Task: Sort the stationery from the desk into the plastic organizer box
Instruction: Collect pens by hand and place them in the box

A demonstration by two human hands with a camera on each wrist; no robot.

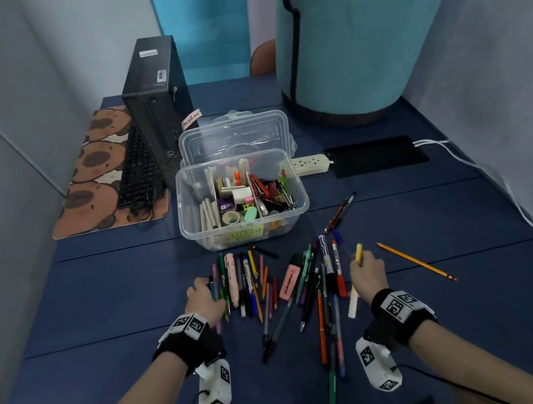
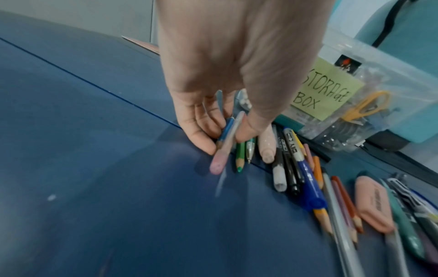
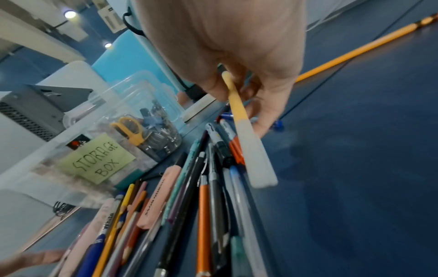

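The clear organizer box [image 1: 191,212] labelled "STORAGE BOX" [image 2: 324,93] stands open mid-desk and holds small stationery. In front of it lies a spread of several pens, pencils and markers [image 1: 270,287]. My left hand [image 1: 203,296] sits at the spread's left edge; in the left wrist view the left hand [image 2: 227,135] pinches a pink-capped pen [image 2: 225,148] and a blue pencil [image 2: 225,131] between thumb and fingers. My right hand [image 1: 366,266] at the right edge grips a yellow and white pen [image 3: 246,135], tilted up off the desk.
A yellow pencil [image 1: 415,261] lies alone to the right, and two dark pens [image 1: 340,213] beside the box. Behind stand a computer tower [image 1: 154,97], a keyboard [image 1: 137,172] on a patterned mat [image 1: 94,178], a power strip [image 1: 309,165], a black pad [image 1: 376,155] and a teal bag [image 1: 354,35].
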